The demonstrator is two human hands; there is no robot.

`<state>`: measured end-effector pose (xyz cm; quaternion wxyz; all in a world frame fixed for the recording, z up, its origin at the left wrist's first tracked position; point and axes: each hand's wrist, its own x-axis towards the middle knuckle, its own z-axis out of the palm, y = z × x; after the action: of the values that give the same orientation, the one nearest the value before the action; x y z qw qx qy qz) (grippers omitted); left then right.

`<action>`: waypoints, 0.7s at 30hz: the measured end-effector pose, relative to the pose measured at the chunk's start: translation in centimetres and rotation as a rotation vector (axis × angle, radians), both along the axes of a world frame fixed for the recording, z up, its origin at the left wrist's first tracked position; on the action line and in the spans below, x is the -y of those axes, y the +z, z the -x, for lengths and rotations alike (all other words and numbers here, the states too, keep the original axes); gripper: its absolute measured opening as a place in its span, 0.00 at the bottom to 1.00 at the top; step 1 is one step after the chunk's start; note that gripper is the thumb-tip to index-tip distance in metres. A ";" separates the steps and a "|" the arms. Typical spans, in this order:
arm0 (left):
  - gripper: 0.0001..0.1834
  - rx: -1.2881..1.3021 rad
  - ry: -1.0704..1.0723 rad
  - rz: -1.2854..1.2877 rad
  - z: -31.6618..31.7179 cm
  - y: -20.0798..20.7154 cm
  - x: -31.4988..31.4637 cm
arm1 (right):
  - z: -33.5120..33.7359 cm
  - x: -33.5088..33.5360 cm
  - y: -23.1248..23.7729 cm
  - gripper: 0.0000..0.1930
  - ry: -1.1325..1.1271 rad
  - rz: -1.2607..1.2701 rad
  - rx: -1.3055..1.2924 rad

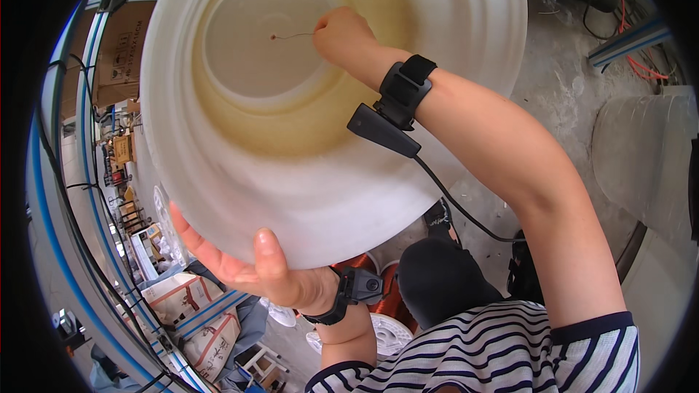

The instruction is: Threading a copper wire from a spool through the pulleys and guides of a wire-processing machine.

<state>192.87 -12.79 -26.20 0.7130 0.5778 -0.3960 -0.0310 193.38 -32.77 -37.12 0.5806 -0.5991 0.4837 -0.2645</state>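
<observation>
A large white, translucent plastic tub is tilted with its wide mouth toward me. Yellowish staining rings its round bottom. My left hand grips its near rim, the thumb over the edge and the other fingers along the outside. Inside the tub, my right hand is closed in a fist near the bottom. From this fist a thin wire runs left to a small reddish-brown spot near the middle of the bottom. The fingertips on the wire are hidden from view.
Spools of copper-coloured wire stand below the tub, beside my dark-clothed knee. A metal frame with blue strips and black cables rises at the left. A clear plastic container stands at the right. Red cables lie far right.
</observation>
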 end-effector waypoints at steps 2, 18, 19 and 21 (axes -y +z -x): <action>0.44 -0.037 -0.001 -0.076 -0.4 0.2 -0.4 | 0.1 0.0 -0.1 0.11 0.015 -0.010 0.039; 0.38 0.245 -0.050 -0.118 3.3 -1.7 0.5 | -1.4 3.1 -5.1 0.10 0.027 0.087 0.417; 0.39 0.429 -0.158 -0.130 1.1 -1.4 -0.7 | -0.2 -1.7 5.6 0.14 0.121 -0.056 0.063; 0.41 0.618 -0.251 -0.351 2.7 -4.3 -0.1 | 1.6 -1.7 3.1 0.14 0.117 -0.047 0.030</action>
<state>190.16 -12.66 -30.53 0.4405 0.6204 -0.6488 -0.0094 191.81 -31.11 -34.01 0.6161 -0.6086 0.4451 -0.2279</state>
